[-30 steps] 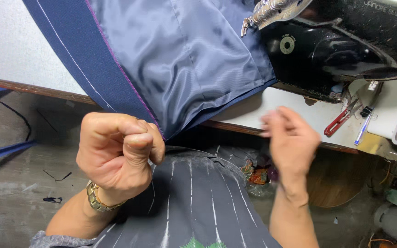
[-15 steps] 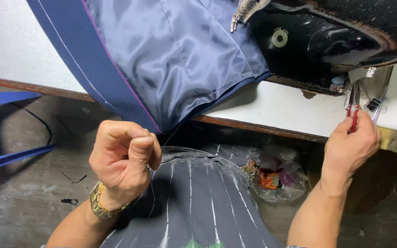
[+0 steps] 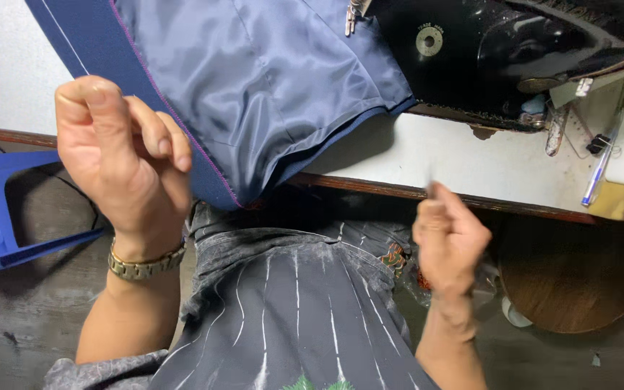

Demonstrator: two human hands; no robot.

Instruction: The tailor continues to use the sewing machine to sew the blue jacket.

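Note:
A navy pinstriped garment (image 3: 95, 43) with a shiny blue-grey lining (image 3: 269, 79) lies on the white table (image 3: 427, 155) and hangs over its wooden front edge. My left hand (image 3: 120, 155), with a gold watch on its wrist, is raised in front of the garment's navy edge. Its fingers are curled and the thumb presses against the forefinger. My right hand (image 3: 449, 242) hovers below the table edge, apart from the cloth, its fingers pinched together. I can make out nothing held in either hand.
A black sewing machine (image 3: 500, 58) stands on the table at the upper right, with a blue pen (image 3: 601, 170) and small clips beside it. A blue plastic chair (image 3: 1, 217) is at the left, a round wooden stool (image 3: 579, 278) at the lower right.
My right hand has come back from the tools by the machine down to below the table edge. My left hand has risen up to the garment's edge.

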